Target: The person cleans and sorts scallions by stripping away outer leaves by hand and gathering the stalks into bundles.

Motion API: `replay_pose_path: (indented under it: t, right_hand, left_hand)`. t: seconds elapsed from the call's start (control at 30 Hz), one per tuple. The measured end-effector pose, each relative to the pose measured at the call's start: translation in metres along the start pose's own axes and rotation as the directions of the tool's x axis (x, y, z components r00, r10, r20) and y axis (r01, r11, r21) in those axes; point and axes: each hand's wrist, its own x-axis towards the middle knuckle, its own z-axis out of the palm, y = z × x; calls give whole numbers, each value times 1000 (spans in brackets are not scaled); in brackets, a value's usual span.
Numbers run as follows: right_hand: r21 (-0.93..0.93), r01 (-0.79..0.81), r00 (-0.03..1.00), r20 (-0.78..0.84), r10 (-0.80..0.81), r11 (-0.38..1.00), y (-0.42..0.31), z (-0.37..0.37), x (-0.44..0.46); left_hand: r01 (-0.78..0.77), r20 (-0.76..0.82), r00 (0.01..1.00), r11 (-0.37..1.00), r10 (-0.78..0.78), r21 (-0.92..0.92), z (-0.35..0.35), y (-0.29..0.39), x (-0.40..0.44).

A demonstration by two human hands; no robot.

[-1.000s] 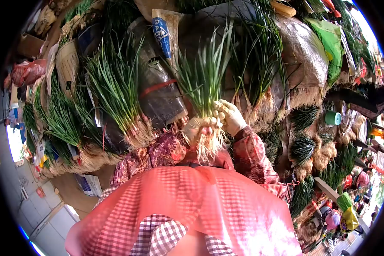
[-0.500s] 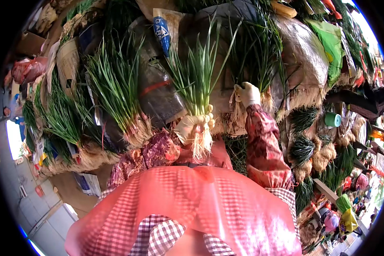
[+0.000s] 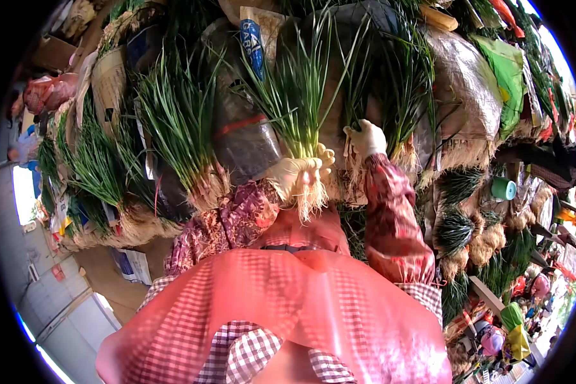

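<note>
My left hand (image 3: 292, 176), in a pale glove, is closed around a bunch of green onions (image 3: 308, 137). Their leaves point up and away from me, and the pale roots hang below my fingers. To the right, my gloved right hand (image 3: 369, 139) is closed in a pinch at the root end of some thin green onion stalks (image 3: 351, 151); how many is unclear. Beside that hand lies a pile of loose green onions (image 3: 403, 83), roots toward me. Another bunch of green onions (image 3: 179, 121) rests left of my left hand, its reddish bulbs near my sleeve.
A dark plastic sheet (image 3: 246, 150) and a blue-and-white printed sack (image 3: 252, 45) lie under the onions. Farther right are a woven sack (image 3: 462, 83), a green bag (image 3: 498, 77), a teal cup (image 3: 504, 189) and tied onion bundles (image 3: 454, 229). More onions (image 3: 96, 166) line the left.
My left hand has turned slightly and shifted up and right with its bunch. My right hand stays near the same spot, still pinching the stalks. The view has moved a little.
</note>
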Motion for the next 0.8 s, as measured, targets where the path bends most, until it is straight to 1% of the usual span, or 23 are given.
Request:
replay_pose_path:
  t: [0.03,0.07,0.1,0.13,0.17,0.2,0.23,0.27,0.3,0.33,0.37,0.43,0.47,0.5,0.57,0.6,0.63,0.67,0.7,0.73,0.77,0.8]
  right_hand:
    - [119,-28,999,38,24,993,-1,4,1]
    - [234,-61,996,79,43,970,-4,9,3]
    - [383,-121,983,178,55,916,-17,-2,-12]
    - [507,-204,959,274,67,837,-30,-14,-28]
    - [672,-308,915,404,16,673,-45,-32,-54]
    - [707,-313,912,410,-6,634,-49,-27,-70]
    - [739,-317,911,412,-28,595,-51,-23,-79]
    - [827,-370,893,442,-84,423,-48,-17,-82]
    - [878,-420,877,458,-146,231,-45,-11,-84]
    - [862,-490,828,507,-239,132,-43,-9,-83]
    - [863,-501,841,502,-202,59,-38,10,-79]
    - [901,-424,868,432,-245,87,-46,9,-80]
    - [907,-418,895,420,-150,45,-56,2,-91]
    - [899,-387,907,412,-91,205,-53,-9,-95]
    - [798,-317,931,364,9,512,-26,-31,-95]
    - [762,-274,949,312,38,586,-6,-32,-89]
    - [717,-234,964,259,61,657,15,-29,-83]
    - [544,-194,970,232,76,816,29,-28,-70]
    - [341,-145,977,200,79,929,29,-32,-55]
    - [163,-2,997,78,-11,987,27,-33,-42]
    - [-35,124,992,-26,-125,992,23,-36,-28]
    - [-164,162,975,-123,-183,973,21,-27,-14]
  left_hand:
    - [-56,15,998,998,56,27,1,-1,2]
    - [-78,-56,995,994,83,79,1,-4,1]
    - [-8,-140,989,979,38,206,5,3,-5]
    - [2,-148,989,988,22,157,4,1,-4]
    - [15,-153,988,994,2,105,2,-3,-3]
    - [185,-253,960,949,-120,254,-5,0,-6]
    - [170,-221,966,972,-132,164,0,1,-10]
    - [154,-188,972,986,-138,70,6,1,-15]
    - [141,-155,978,990,-142,-22,11,-1,-19]
    - [119,-81,989,991,-123,-54,3,-4,-20]
    - [151,-80,984,986,-156,-76,-8,-11,-17]
    - [112,-45,992,986,-118,-122,-14,-7,-20]
    - [163,-29,986,981,-167,-110,-21,-7,-23]
    - [156,-31,986,978,-161,-136,-19,-9,-27]
    - [64,121,992,981,-42,-184,-23,-8,-32]
    - [-2,46,999,985,10,-175,-18,-4,-38]
    - [12,100,995,968,13,-250,-23,-6,-38]
    - [63,109,993,958,-34,-280,-20,-5,-39]
    - [112,120,990,945,-78,-307,-17,-1,-39]
    - [213,129,975,924,-181,-318,-20,4,-40]
    - [236,174,968,902,-183,-361,-28,2,-33]
    - [259,219,959,878,-183,-402,-37,-4,-24]
